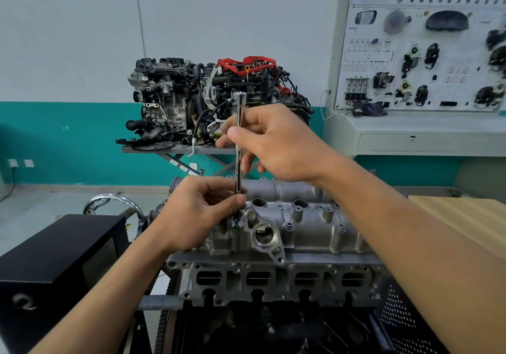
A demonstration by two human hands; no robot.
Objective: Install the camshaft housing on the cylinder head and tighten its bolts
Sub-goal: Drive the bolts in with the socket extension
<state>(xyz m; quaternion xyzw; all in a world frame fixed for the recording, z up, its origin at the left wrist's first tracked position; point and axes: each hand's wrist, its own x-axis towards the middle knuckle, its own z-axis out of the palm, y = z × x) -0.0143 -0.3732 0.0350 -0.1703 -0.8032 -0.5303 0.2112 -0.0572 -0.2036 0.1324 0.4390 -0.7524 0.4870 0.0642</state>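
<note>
Two hands work one long bar over the housing (315, 222), which sits on the head (273, 279) straight in front of the person. Left of the housing stands a black box (54, 258). At the housing's left end, the left hand (197, 211) has its grip pinching the lower part of the bar (238, 145) between thumb and fingers, steadying it just above a bolt (236, 221). The bar stands near upright, tip down at that bolt; whether it is fully seated on the bolt I cannot tell. Above the housing, the right hand (276, 145) has its grip pinching the bar's upper half, thumb against it and fingers curled round. Other bolts (289, 226) show along the housing's top, and right of the housing lies a wooden table (465, 216).

To my eye the housing is on and its bolts are being run down, the left-end one now. The next move, I judge, calls for twirling the bar while keeping it square to the bolt so the thread does not cross, then taking the bolts further right.
</note>
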